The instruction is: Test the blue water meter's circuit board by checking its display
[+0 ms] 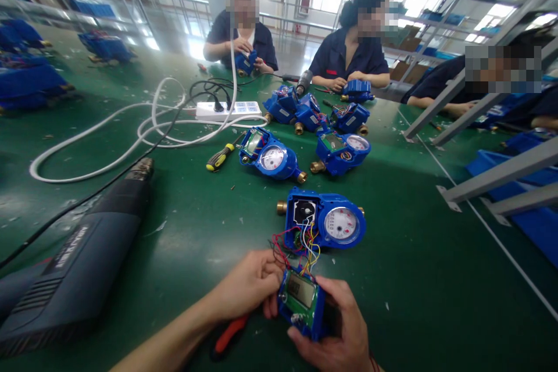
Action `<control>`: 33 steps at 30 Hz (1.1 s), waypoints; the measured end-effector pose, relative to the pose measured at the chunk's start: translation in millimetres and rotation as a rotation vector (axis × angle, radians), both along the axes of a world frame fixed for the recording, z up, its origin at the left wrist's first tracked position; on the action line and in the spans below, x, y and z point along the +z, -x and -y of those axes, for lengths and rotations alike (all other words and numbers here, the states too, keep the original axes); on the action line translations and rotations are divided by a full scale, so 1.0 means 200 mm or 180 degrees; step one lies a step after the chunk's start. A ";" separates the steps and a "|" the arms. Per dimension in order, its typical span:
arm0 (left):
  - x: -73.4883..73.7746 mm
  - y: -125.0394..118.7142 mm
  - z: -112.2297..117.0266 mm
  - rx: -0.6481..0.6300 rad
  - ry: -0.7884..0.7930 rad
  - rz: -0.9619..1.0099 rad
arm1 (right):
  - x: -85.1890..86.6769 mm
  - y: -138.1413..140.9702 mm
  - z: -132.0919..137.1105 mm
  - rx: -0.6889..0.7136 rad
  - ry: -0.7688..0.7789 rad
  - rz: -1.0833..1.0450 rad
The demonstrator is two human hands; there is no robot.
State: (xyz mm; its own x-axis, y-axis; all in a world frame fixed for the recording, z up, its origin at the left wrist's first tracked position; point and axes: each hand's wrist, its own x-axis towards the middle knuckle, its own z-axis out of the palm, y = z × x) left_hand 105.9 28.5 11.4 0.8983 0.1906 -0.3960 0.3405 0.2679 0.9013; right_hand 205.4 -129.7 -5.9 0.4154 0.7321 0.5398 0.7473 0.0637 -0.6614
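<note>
Both hands meet at 6 o'clock in the head view, at the near edge of the green table. The right hand is curled closed around a blue circuit module, gripping it from below and the right. The left hand pinches the module's left edge with fingers drawn together. Coloured wires run from the module toward 12 o'clock into an opened blue water meter just beyond the hands. A red-handled tool lies under the left wrist.
</note>
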 end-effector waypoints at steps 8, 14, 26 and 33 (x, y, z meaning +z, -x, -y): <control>-0.01 0.01 -0.01 0.0485 -0.0236 0.0006 | -0.04 -0.01 0.02 -0.0007 0.0178 -0.0700; -0.04 0.01 -0.05 0.0892 -0.0320 0.0023 | -0.05 0.00 0.02 0.0118 0.0153 -0.1462; 0.03 0.04 -0.06 0.0033 -0.0031 0.0347 | -0.05 -0.01 0.00 0.0306 0.0056 -0.2314; 0.01 0.03 -0.03 0.0194 -0.0268 0.0314 | -0.03 -0.01 0.01 0.0296 0.0145 -0.2332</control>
